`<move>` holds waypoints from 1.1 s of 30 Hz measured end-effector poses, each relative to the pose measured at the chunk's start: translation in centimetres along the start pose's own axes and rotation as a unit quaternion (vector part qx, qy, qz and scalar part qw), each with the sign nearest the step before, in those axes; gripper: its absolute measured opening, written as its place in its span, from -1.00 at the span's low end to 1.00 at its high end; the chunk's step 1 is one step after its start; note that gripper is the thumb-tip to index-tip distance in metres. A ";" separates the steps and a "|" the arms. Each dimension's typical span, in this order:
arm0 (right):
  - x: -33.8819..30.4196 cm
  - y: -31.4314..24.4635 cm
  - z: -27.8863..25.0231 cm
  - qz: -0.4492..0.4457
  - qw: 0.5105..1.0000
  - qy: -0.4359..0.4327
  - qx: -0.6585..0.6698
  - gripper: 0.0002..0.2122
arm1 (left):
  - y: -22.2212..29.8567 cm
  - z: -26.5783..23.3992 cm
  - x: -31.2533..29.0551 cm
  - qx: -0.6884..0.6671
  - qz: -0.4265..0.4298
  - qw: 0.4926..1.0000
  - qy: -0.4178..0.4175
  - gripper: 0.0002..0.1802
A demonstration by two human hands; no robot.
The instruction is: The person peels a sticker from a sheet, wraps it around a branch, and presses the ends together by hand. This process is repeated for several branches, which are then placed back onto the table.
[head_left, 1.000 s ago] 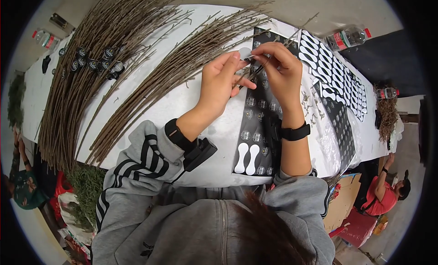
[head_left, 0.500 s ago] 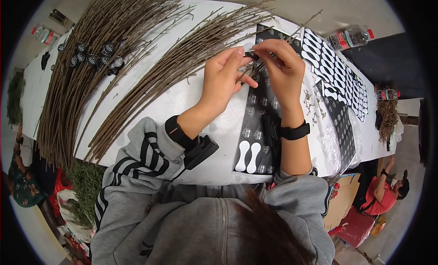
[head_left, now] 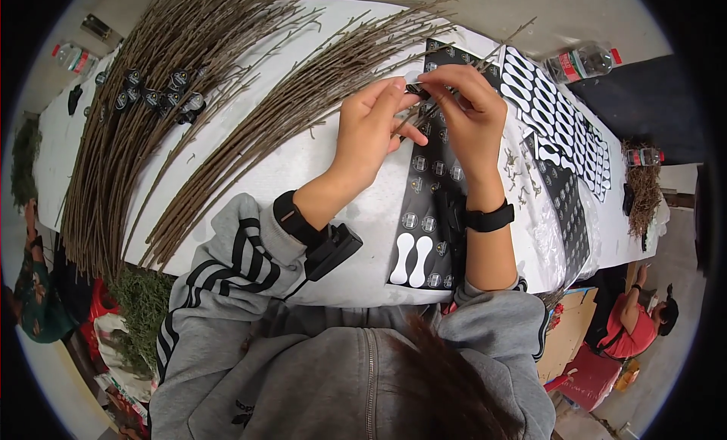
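The left hand (head_left: 367,129) and right hand (head_left: 471,110) are pinching a thin, round-ended label (head_left: 412,77) between fingertips over the smooth white table (head_left: 367,213). A slender, knobbly twig (head_left: 521,29) is running past their fingers, its hold impossible to tell, while rough, woody branches (head_left: 257,139) are lying leftward.

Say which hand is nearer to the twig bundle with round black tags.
Left. The left hand is to the right of the tagged bundle, with another twig bundle between them; the right hand is farther right.
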State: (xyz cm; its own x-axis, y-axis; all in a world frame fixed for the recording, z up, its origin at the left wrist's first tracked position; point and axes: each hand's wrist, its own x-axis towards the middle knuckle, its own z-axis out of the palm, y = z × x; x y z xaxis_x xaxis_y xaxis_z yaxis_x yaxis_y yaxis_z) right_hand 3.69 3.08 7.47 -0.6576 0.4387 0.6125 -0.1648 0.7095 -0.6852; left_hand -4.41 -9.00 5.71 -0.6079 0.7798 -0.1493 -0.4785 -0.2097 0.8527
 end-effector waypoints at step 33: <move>-0.3 0.1 0.0 0.016 1.000 0.006 -0.018 -0.80 | 0.0 0.0 -0.1 -0.003 -0.016 1.000 -0.001 -0.51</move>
State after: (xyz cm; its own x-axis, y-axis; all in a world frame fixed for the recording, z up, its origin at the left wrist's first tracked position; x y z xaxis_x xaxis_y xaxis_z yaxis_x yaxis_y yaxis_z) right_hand 3.85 3.02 7.15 -0.6533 0.4684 0.5948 -0.1165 0.7141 -0.6903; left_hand -4.29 -9.09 5.73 -0.5910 0.7876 -0.1744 -0.5011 -0.1890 0.8445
